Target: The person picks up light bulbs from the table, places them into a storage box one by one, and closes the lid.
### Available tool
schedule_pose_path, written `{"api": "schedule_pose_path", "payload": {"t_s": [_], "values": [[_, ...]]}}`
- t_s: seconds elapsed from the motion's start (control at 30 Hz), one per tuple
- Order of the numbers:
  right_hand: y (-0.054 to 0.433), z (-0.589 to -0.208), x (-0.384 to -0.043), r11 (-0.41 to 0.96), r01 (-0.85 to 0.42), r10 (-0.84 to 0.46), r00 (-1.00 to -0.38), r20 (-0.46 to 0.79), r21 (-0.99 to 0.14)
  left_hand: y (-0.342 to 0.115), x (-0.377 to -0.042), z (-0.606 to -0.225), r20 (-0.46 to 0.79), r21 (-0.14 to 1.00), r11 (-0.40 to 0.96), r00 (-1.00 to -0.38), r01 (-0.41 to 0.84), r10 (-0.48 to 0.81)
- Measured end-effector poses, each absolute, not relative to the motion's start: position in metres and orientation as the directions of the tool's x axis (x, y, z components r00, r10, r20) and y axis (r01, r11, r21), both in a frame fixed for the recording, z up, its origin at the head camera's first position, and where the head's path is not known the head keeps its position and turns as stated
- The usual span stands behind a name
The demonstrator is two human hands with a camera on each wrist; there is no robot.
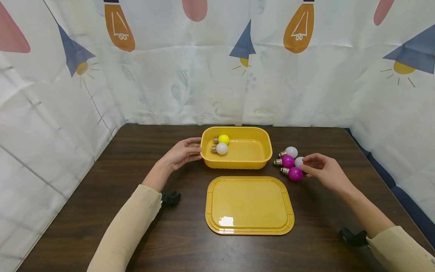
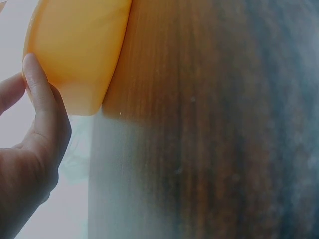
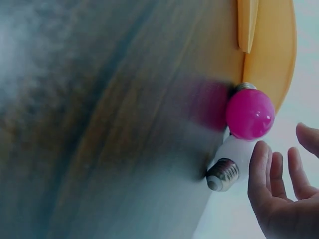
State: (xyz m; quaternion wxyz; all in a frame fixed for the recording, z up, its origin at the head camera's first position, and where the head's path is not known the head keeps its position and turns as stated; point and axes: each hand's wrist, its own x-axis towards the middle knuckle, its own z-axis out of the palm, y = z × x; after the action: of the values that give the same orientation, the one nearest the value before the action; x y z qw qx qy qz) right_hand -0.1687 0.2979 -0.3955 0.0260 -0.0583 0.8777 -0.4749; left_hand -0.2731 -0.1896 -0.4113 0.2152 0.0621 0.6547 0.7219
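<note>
- Yellow tub [image 1: 238,165] on dark table [image 1: 180,241], left hand [image 1: 185,153] touching its end, fingers extended: pushing could slide it.
- Right hand [image 1: 323,170]: fingers apart, holding nothing.
- White bulb [image 1: 299,162] beside those fingertips, near magenta bulbs [image 1: 295,174]: nudged, it could roll.

A white curtain [image 1: 153,68] printed with orange bulbs [image 1: 298,28], blue lamps [image 1: 244,41] and pale leaves [image 1: 182,77] hangs behind the brown table [image 1: 170,241]; something dark blue [image 1: 412,212] lines the table's right edge.
</note>
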Motion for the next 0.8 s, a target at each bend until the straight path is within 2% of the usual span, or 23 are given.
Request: {"api": "schedule_pose_path", "payload": {"t_s": [0.8], "values": [[0.2951,-0.4047,-0.1669,0.601,-0.029,-0.126,-0.99,-0.059,-0.799,-0.1886,-0.2714,-0.4082,-0.198,0.972,-0.043,-0.9,-0.233,0.387]]}}
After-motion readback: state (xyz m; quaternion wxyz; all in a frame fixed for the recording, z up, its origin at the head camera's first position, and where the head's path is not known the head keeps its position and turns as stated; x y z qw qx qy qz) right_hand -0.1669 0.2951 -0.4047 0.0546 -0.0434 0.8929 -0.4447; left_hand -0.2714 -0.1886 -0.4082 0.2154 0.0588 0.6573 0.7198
